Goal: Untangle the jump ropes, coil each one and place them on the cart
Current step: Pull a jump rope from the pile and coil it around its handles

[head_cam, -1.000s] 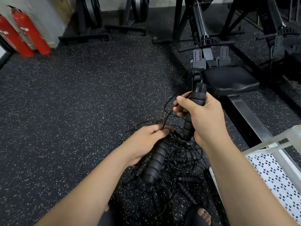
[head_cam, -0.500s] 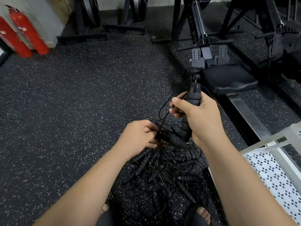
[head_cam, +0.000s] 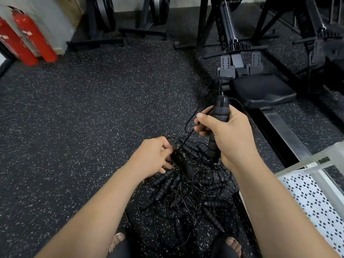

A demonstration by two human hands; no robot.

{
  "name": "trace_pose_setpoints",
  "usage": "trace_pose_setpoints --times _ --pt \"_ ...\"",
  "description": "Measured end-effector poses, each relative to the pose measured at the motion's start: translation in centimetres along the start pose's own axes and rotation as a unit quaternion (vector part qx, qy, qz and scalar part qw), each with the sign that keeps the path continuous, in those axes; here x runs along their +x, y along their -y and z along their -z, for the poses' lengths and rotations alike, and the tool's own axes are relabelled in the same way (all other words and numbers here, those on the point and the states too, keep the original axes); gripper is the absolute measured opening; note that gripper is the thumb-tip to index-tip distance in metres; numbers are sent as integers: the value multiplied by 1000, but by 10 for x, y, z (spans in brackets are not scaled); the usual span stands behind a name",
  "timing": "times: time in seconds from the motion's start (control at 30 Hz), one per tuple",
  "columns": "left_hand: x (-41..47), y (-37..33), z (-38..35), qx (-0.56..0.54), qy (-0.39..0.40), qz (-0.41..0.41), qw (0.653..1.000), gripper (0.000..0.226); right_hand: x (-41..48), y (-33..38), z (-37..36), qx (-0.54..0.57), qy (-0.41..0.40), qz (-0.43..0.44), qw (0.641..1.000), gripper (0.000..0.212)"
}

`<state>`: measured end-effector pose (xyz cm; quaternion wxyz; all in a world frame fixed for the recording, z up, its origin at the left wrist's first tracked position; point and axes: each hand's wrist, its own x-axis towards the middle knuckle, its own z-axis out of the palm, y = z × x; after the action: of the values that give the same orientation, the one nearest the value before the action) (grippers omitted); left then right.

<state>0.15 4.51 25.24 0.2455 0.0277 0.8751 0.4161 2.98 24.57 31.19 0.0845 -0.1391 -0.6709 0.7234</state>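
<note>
Over the last second the left hand (head_cam: pixel 152 157) has let the ribbed black foam handle (head_cam: pixel 186 167) sink back onto the tangled pile of black jump ropes (head_cam: pixel 189 194) on the speckled rubber floor (head_cam: pixel 93 118). It now pinches that handle's top end. The right hand (head_cam: pixel 229 135) stays wrapped round an upright black foam-grip handle (head_cam: pixel 219 112), its thumb pressing a thin black cord (head_cam: pixel 187 138) that runs down to the left hand. Probably one rope is being singled out; none is coiled yet. The left fingertips are hidden, so their exact hold is unclear. The white perforated metal cart (head_cam: pixel 305 164) is cut off at the right.
</note>
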Motion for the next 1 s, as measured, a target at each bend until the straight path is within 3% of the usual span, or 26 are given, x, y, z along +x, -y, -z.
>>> trace_pose_setpoints --times 0.13,0.27,0.4,0.47,0.7,0.87,1.0 --pt "0 -1 0 19 -58 9 998 19 0 0 -1 -2 12 0 1000 9" --pt "7 6 10 66 -176 16 982 24 0 1 1 2 18 -3 1000 10" --pt "9 8 14 -25 -240 22 970 20 -1 1 0 3 18 -7 1000 10" --pt "11 13 15 -9 -246 30 969 21 -1 1 -1 1 20 -7 1000 10" --pt "9 13 10 108 -178 55 977 11 -2 0 -2 2 23 -11 1000 11" --pt "3 -3 -2 21 -47 -57 997 42 -6 -1 -8 2 38 -11 999 10" --pt "8 -3 -16 -11 20 -96 995 29 -7 1 -11 33 40 -12 999 10"
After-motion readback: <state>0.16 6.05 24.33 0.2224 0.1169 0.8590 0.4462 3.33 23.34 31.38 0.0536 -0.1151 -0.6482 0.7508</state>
